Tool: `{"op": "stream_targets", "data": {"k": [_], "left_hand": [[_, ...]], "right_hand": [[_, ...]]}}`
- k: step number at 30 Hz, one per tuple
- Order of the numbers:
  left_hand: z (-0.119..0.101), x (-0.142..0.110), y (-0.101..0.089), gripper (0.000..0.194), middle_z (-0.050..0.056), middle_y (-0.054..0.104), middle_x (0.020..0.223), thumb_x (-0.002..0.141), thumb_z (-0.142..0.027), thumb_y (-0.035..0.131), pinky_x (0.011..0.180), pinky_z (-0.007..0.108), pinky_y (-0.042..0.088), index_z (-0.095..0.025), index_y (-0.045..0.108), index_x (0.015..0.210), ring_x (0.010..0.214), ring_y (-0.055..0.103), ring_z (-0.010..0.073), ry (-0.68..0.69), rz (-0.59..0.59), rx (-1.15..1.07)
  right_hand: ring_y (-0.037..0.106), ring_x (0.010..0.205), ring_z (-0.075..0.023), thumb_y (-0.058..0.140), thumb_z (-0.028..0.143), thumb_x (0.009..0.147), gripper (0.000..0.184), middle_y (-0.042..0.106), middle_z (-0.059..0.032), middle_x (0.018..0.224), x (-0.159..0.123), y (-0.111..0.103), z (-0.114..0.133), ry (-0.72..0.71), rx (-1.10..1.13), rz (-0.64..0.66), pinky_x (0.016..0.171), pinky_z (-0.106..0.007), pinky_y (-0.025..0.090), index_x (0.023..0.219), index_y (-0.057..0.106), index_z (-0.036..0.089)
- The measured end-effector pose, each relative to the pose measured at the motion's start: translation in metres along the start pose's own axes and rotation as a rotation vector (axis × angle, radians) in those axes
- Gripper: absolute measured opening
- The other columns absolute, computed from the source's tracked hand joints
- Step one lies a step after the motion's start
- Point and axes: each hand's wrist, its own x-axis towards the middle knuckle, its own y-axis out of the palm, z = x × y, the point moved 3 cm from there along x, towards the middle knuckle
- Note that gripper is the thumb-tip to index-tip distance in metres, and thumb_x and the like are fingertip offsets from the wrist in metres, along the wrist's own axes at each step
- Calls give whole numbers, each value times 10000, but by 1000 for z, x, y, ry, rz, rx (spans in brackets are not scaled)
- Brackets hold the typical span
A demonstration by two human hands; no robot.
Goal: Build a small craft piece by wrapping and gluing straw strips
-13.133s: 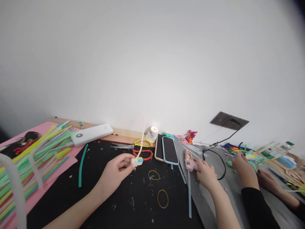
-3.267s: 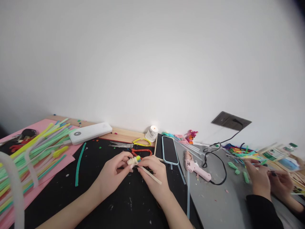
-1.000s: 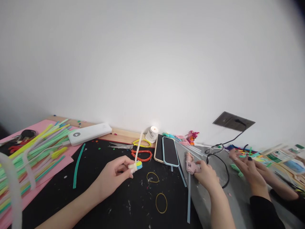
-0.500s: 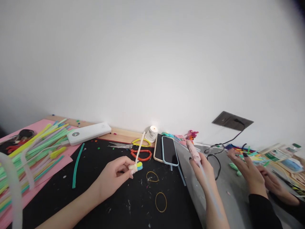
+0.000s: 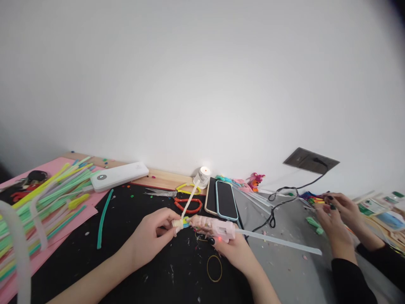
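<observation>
Between thumb and fingers, my left hand (image 5: 160, 228) pinches a small pipe cleaner craft piece (image 5: 179, 225), cream with a long straight stem rising from it and a yellow and blue part on its right side. My right hand (image 5: 232, 249) is wrapped round a pale pink hot glue gun (image 5: 218, 228), a red light glowing on its side. A long translucent glue stick (image 5: 281, 241) juts out of the gun's back to the right. The gun's tip points left at the yellow and blue part; whether they touch cannot be made out.
Scissors (image 5: 186, 198), a small lit candle cup (image 5: 202, 176) and two phones (image 5: 226, 200) lie behind my hands. Pipe cleaners (image 5: 63, 190) and a white device (image 5: 120, 175) are left. A black cord (image 5: 272, 217) runs rightward, near another person's hands (image 5: 335, 219). A rubber band (image 5: 214, 268) lies in front.
My right hand has swung left with the glue gun, bringing its tip to the craft piece. My left hand stays nearly in place. The other person's hands have come together.
</observation>
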Motion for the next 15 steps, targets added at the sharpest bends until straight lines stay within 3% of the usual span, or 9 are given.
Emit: {"op": "stream_targets", "data": {"k": [8, 12, 15], "left_hand": [[-2, -1, -1, 105, 29, 625, 801, 794, -249, 551, 614, 249, 499, -182, 604, 856, 725, 609, 178, 14, -4, 24], [-3, 0, -2, 128, 21, 595, 790, 807, -259, 534, 608, 244, 497, -182, 614, 870, 712, 589, 166, 27, -5, 69], [-3, 0, -2, 125, 24, 582, 823, 813, -254, 522, 617, 242, 501, -185, 610, 867, 736, 578, 163, 44, -4, 102]], "right_hand": [[670, 750, -214, 613, 165, 788, 222, 725, -11, 848, 3, 4, 2, -26, -10, 12, 686, -291, 551, 957, 731, 247], [661, 830, -222, 604, 218, 816, 234, 718, -39, 934, 3, 5, 2, -35, -33, 48, 755, -303, 544, 1023, 712, 225], [653, 793, -215, 595, 254, 827, 247, 717, -52, 917, 3, 6, -2, -12, -64, 64, 725, -299, 547, 1043, 705, 205]]}}
